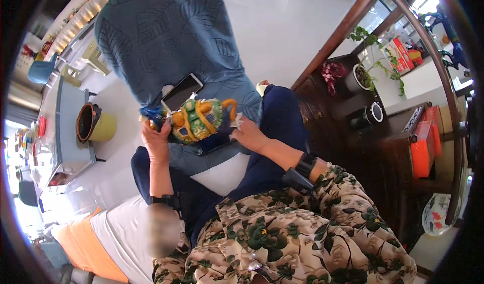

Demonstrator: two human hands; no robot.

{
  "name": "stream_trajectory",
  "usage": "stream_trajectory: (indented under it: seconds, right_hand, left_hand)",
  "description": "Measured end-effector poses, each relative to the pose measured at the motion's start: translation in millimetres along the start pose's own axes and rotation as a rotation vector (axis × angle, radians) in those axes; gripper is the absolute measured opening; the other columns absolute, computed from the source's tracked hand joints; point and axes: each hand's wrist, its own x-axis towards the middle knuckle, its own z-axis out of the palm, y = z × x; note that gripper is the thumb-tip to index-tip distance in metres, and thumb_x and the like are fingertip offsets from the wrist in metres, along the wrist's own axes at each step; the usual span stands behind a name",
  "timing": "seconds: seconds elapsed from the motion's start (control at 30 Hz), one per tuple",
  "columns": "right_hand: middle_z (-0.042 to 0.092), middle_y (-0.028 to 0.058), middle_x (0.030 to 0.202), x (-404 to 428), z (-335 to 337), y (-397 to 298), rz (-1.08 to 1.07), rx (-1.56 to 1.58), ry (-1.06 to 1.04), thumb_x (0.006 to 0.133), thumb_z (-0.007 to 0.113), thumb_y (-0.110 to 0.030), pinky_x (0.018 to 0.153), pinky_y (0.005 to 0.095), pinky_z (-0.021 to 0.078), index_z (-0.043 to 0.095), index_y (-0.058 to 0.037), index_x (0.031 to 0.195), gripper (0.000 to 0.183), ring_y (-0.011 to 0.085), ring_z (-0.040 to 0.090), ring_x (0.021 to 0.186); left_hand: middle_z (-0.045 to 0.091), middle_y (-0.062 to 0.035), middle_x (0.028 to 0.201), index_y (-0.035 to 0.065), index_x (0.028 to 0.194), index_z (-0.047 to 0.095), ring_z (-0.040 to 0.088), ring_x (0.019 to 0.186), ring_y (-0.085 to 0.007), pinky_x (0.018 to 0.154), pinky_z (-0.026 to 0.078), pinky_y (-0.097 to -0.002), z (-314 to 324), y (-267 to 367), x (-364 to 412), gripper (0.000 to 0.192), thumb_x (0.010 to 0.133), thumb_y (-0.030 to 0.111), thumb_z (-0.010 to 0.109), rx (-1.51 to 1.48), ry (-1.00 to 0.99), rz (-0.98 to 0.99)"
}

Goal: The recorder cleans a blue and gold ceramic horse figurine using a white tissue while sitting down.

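Observation:
A glazed figurine (198, 119) in green, orange-yellow and blue lies on its side above a chair seat. My left hand (155, 136) grips its blue end at the left. At the other end, beside the curled orange part, my right hand (249, 134) holds a crumpled white tissue (237, 120) against or close to the figurine; its fingertips are partly hidden. A dark base shows under the figurine. Just beyond it a smartphone (183, 91) with a dark screen rests on the blue leaf-patterned chair cover (159, 34).
A yellow bin (104, 127) stands on the floor at left, near a light blue-grey table (75, 117). To the right is dark wooden furniture (321, 106) with a potted plant (363, 78), a dark cylindrical container (365, 115) and red boxes (423, 148). An orange cloth (89, 246) covers something at lower left.

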Motion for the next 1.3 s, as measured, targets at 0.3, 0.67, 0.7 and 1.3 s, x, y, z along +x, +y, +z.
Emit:
stream_trajectory:
  seconds: [0.3,0.67,0.7,1.3]
  right_hand:
    - [0.058,0.0252,0.088,1.7,20.6,33.5,-0.017,-0.171,-0.068,0.074,0.064,-0.021,0.080,0.0442,0.0459,0.059,0.0064,0.085,0.029,0.0411,0.057,0.087]
    - [0.060,0.0221,0.090,-4.6,10.4,25.8,0.041,0.083,0.070,0.070,0.066,-0.018,0.078,0.0447,0.0446,0.057,-0.0009,0.096,0.032,0.0407,0.056,0.088]
    - [0.060,0.0221,0.090,-5.3,6.9,21.9,0.033,0.087,0.065,0.070,0.066,-0.018,0.078,0.0447,0.0446,0.057,-0.0009,0.096,0.032,0.0407,0.056,0.088]
    - [0.063,0.0234,0.086,38.3,-13.1,10.0,0.272,0.124,0.023,0.065,0.072,-0.028,0.075,0.0425,0.0467,0.058,0.0040,0.099,0.050,0.0395,0.061,0.086]
  left_hand:
    - [0.063,-0.0116,0.084,0.0006,0.091,0.058,0.061,0.077,-0.0242,0.073,0.048,-0.0331,0.3,-11.9,9.0,0.028,0.073,0.016,0.071,0.075,0.021,0.018]
    - [0.063,-0.0058,0.081,0.0019,0.093,0.061,0.058,0.073,-0.0132,0.070,0.047,-0.0273,-0.1,27.6,3.3,0.023,0.074,0.010,0.071,0.119,-0.072,0.042]
    - [0.063,-0.0055,0.081,0.0019,0.093,0.061,0.058,0.072,-0.0132,0.070,0.046,-0.0274,-1.8,31.6,3.2,0.023,0.074,0.011,0.071,0.148,-0.073,0.038]
    - [0.061,-0.0047,0.077,-0.0031,0.091,0.063,0.054,0.070,-0.0137,0.065,0.043,-0.0311,2.1,-64.3,2.8,0.041,0.080,0.036,0.066,0.133,-0.141,-0.502]
